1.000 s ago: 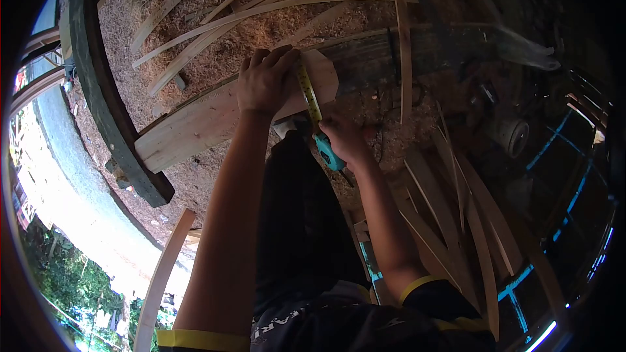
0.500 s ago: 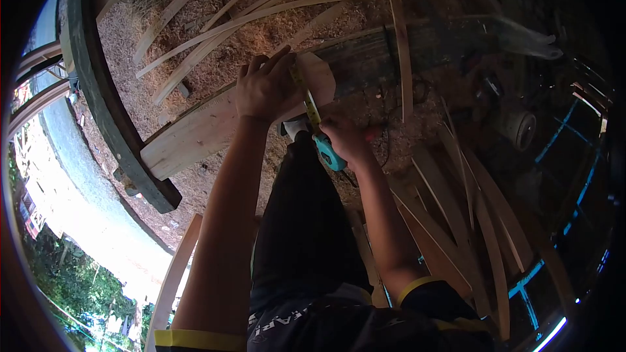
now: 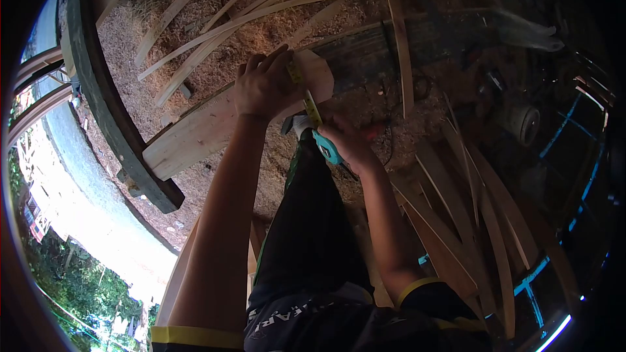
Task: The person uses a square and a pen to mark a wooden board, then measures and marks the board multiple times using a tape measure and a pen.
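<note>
Outdoor work ground, brown, strewn with what looks like straw or shavings; bright daylight along the left margin, with greenery at lower left; deep shade on the right.

Dark beam, one, running down the left of the view, its near end blunt and lying on the ground.

Pale plank, one, slanting upward from the beam; left end meeting the beam, right end cut with angled corners. Dark timber continues beyond that end toward the shaded side.

Tape measure, one, teal case, yellow blade drawn out across the plank; case just off the plank's near edge, close above the person's trouser leg.

Left hand, laid on the plank, fingers reaching to its far edge, beside the blade's upper end; whether it pinches the blade cannot be told. Right hand, fingers closed round the tape case.

Thin strips, several, beyond the plank's far edge, with a band of ground between. Upright-lying strip, one, crossing the dark timber.

Loose boards, several, fanned at lower right, bounding the right forearm's side. Round container, one, farther right, contents indistinct.
</note>
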A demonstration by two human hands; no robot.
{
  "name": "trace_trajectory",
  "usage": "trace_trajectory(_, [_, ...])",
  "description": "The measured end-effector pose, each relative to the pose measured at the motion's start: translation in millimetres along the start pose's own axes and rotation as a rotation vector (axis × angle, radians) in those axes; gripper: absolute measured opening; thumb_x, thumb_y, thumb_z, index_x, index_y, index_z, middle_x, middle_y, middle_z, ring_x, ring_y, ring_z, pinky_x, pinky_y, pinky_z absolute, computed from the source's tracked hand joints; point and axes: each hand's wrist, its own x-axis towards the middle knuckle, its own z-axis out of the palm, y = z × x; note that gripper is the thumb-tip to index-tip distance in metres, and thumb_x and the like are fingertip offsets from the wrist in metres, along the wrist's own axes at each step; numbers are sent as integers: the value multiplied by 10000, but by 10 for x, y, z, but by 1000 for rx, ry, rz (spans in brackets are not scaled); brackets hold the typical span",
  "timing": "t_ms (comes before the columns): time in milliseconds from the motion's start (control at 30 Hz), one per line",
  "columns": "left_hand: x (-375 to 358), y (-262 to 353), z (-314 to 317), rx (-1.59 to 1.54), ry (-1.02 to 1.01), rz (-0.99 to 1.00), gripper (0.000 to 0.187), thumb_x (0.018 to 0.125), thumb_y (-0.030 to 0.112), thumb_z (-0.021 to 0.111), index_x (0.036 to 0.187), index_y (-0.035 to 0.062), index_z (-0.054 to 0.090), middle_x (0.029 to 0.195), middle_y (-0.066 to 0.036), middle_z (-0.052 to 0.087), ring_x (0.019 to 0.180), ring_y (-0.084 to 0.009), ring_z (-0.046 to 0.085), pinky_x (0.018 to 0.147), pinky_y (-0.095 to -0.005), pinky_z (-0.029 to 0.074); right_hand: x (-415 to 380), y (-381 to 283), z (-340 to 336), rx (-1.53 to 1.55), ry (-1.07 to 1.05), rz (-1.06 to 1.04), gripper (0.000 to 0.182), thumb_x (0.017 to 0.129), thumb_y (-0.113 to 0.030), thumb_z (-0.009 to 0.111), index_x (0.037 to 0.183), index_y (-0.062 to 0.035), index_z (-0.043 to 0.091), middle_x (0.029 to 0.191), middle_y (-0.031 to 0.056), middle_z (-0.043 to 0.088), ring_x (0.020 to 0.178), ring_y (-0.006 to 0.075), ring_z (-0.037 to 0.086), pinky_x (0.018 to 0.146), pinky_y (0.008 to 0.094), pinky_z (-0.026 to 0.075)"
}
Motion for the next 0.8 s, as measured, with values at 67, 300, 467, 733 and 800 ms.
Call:
trace_trajectory(67, [-2,-9,10,-4,-5,-1,754,650,423,926,1348,216,732,1398,72,730,1212,-217,682,1031,-450,525,-59,-19,12,19,-11,-4,366,1045,-299,708,1246,7,684,967,-8,659,848,73,615,759,279,528])
trace_trajectory(300, [-10,-3,8,5,-27,-19,788,654,431,938,1383,231,717,1408,72,721,1239,-222,671,1061,-452,515,-197,128,16,0,33,9,361,1090,-379,634,1189,-36,689,922,-35,614,820,50,565,736,265,489])
trace_trajectory(467, [-20,-11,21,5,-23,-4,780,665,419,935,1389,228,715,1390,63,729,1232,-223,676,1054,-441,523,-144,366,-27,10,17,-33,337,1095,-357,591,1149,-39,687,930,-28,629,811,53,566,729,261,474])
trace_trajectory(733, [-39,-55,74,-32,19,-4,603,766,422,856,1329,242,739,1364,65,744,1192,-232,685,1044,-472,524,-203,300,-1,120,-14,42,442,1040,-327,527,1355,-32,622,1077,58,733,901,110,686,698,269,547])
trace_trajectory(800, [-37,-63,77,-34,27,6,575,793,416,839,1332,241,738,1363,60,745,1189,-235,688,1043,-471,525,-193,308,-20,85,-20,36,449,1041,-328,524,1370,-36,613,1084,60,735,899,112,695,673,269,548])
